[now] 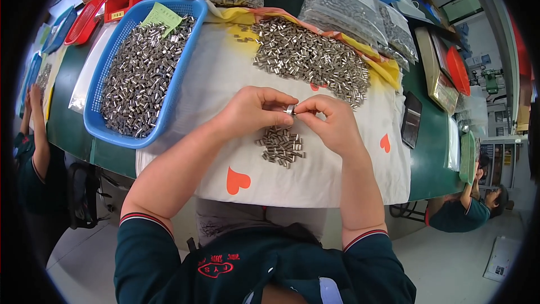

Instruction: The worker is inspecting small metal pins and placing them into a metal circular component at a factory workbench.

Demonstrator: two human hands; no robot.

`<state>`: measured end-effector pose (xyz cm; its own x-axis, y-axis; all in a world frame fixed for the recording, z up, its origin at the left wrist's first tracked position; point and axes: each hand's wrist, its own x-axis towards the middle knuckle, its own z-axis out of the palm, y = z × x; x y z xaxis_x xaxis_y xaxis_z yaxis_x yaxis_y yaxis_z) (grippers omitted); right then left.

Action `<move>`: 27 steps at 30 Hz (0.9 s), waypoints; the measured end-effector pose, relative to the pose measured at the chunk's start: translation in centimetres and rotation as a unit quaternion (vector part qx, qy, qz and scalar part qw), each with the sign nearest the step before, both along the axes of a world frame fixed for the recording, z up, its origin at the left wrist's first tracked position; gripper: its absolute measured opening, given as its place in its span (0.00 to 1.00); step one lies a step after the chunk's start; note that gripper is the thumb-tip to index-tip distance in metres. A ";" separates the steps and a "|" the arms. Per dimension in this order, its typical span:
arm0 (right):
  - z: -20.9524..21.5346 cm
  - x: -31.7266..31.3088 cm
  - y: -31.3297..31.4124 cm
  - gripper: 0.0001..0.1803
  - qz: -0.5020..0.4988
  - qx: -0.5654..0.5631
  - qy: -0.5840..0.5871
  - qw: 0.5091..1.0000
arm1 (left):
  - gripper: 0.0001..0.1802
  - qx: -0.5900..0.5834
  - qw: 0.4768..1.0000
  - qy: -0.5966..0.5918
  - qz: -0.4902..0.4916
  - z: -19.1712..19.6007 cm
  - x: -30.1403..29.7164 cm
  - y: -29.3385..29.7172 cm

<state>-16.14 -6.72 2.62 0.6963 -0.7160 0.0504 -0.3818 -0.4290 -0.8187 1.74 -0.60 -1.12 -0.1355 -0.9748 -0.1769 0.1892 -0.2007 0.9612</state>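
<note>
My left hand (254,111) pinches a small shiny metal sleeve (289,110) between thumb and fingers. From the other side, my right hand (332,121) brings its closed thumb and forefinger right up to the sleeve. Whatever sits between those right fingertips is too small to make out. Just below the hands lies a small pile of short metal cylinders (282,147) on a white cloth (329,177) with orange hearts. Beyond the hands spreads a larger heap of similar cylinders (309,50), backed by the cloth's rolled yellow and orange edge (371,63).
A blue plastic basket (91,101) full of metal cylinders stands at left, a green paper slip (163,18) on top. Bags of metal parts (340,5) sit at the back. A dark phone (412,119) lies at right on the green table (430,171). Other people work at both sides.
</note>
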 end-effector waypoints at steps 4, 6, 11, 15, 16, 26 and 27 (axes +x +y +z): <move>-0.3 -0.5 -1.0 0.06 -0.021 0.048 -0.001 0.999 | 0.18 -0.006 0.998 -0.049 -0.042 -0.1 -0.1 0.3; -0.6 -1.8 -2.9 0.06 -0.163 0.036 -0.026 0.986 | 0.18 -0.006 0.997 -0.053 -0.057 0.1 -0.4 0.3; -2.3 -1.2 -3.5 0.05 -0.209 -0.061 0.072 0.973 | 0.18 -0.008 0.995 -0.075 -0.067 0.7 -0.4 0.3; -4.0 0.1 -4.0 0.04 -0.160 -0.218 0.103 0.957 | 0.17 -0.011 0.993 -0.098 -0.067 0.4 -0.3 0.3; -4.0 0.2 -4.0 0.04 -0.153 -0.231 0.134 0.952 | 0.17 -0.020 0.993 -0.097 -0.067 0.5 -0.3 0.3; -1.3 -0.1 -1.2 0.03 -0.121 0.021 0.000 0.992 | 0.18 -0.005 1.000 0.014 0.002 -0.1 0.0 0.0; -1.1 -0.1 -0.9 0.04 -0.068 0.039 -0.037 0.996 | 0.18 -0.005 1.000 0.013 0.004 -0.1 0.0 0.0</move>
